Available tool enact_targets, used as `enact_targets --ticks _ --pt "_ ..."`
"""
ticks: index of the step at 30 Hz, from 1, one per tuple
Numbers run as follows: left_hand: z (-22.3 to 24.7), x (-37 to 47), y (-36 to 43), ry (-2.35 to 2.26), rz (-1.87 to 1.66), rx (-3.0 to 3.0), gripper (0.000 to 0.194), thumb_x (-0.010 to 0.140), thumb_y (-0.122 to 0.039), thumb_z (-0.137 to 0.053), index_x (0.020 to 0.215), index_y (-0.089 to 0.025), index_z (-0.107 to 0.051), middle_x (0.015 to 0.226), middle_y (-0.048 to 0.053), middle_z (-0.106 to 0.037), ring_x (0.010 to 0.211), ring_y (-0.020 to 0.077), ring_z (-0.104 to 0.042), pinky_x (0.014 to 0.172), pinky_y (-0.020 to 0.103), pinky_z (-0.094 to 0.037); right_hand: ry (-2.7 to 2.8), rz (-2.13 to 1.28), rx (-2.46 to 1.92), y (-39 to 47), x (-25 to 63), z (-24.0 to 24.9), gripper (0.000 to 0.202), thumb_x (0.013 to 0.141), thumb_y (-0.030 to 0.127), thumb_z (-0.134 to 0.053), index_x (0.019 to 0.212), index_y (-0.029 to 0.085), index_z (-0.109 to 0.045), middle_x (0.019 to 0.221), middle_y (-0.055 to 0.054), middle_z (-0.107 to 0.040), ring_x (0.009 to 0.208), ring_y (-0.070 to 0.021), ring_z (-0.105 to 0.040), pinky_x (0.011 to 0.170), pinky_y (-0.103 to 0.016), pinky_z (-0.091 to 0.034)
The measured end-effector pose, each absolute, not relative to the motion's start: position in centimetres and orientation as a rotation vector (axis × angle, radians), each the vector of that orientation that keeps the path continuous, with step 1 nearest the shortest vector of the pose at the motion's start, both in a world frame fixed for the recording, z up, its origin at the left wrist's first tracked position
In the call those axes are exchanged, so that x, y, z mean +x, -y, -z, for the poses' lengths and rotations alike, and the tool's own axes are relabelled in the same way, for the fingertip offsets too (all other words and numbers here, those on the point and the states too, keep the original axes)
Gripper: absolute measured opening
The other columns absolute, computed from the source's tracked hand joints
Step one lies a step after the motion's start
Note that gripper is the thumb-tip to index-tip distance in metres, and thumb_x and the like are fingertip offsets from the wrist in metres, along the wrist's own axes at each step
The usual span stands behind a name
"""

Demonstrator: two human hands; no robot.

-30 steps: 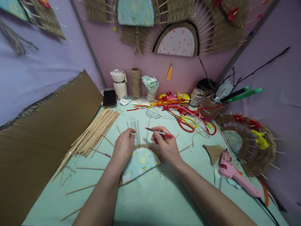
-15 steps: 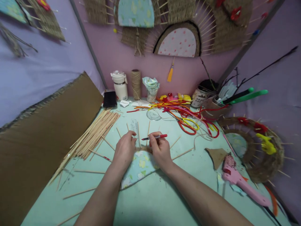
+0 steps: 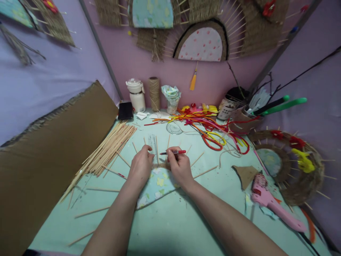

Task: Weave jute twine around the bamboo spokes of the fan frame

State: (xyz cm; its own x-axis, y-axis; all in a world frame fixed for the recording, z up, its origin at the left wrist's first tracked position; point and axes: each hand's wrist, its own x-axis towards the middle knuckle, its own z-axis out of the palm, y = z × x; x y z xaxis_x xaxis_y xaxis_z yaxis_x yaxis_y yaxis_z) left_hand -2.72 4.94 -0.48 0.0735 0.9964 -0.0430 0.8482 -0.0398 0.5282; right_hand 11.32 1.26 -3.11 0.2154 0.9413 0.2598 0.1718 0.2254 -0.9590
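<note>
A half-round panel covered in floral cloth [image 3: 157, 183] lies on the table with thin sticks [image 3: 168, 141] fanning out from its curved edge. My left hand [image 3: 142, 165] is closed at the clear ruler [image 3: 152, 144], its thumb and fingertips on the ruler's edge; the ruler lies along one of the upright sticks. Between the thumb and fingers of my right hand [image 3: 181, 167] is a red marker [image 3: 179, 152], its dark tip pointing left toward the stick beside the ruler. Whether the tip touches the stick I cannot tell.
Loose bamboo sticks [image 3: 112, 149] lie in a pile at left by a cardboard sheet [image 3: 61, 149]. Orange-handled scissors [image 3: 211, 142] and coloured pipe cleaners [image 3: 207, 122] are at the back right. A pink glue gun [image 3: 277, 206] rests at right near a woven round piece [image 3: 306, 185].
My right hand and the marker have shifted slightly left, bringing the tip nearer the ruler. My left hand stays at the ruler. The whole view has shifted slightly.
</note>
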Motion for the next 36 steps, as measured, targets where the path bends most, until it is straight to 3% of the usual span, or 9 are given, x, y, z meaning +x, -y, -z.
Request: enact_targets --ticks 6,11,36 --pt "0.76 -2.74 -4.83 -1.853 -0.477 1.947 0.017 0.083 -0.027 -0.046 0.1 -0.022 -0.047 0.078 0.004 -0.064 0.071 0.0191 -0.058 0.065 0.028 -0.038 1.252 -0.834 -1.219 -1.26 11.35 3.16 0.027 0.092 0.036 -0.04 0.085 0.018 -0.059 0.062 0.002 -0.055 0.055 -0.012 -0.052 0.056 -0.024 -0.041" --pt "0.8 -2.66 -4.83 -1.873 -0.467 1.975 0.014 0.082 -0.026 -0.048 0.095 -0.022 -0.045 0.078 0.005 -0.063 0.073 0.0209 -0.058 0.064 0.028 -0.038 1.249 -0.735 -1.247 -1.39 11.33 2.91 0.032 0.092 0.035 -0.039 0.082 0.017 -0.063 0.077 -0.003 -0.063 0.073 -0.0158 -0.06 0.07 -0.027 -0.045" --pt "0.37 -2.17 -4.49 -1.94 -0.45 2.055 0.007 0.084 -0.025 -0.048 0.09 -0.021 -0.048 0.075 0.003 -0.061 0.072 0.0197 -0.057 0.063 0.029 -0.035 1.233 -0.75 -1.282 -1.27 11.5 2.91 0.033 0.092 0.036 -0.038 0.081 0.017 -0.063 0.084 -0.005 -0.065 0.077 -0.0162 -0.059 0.079 -0.03 -0.044"
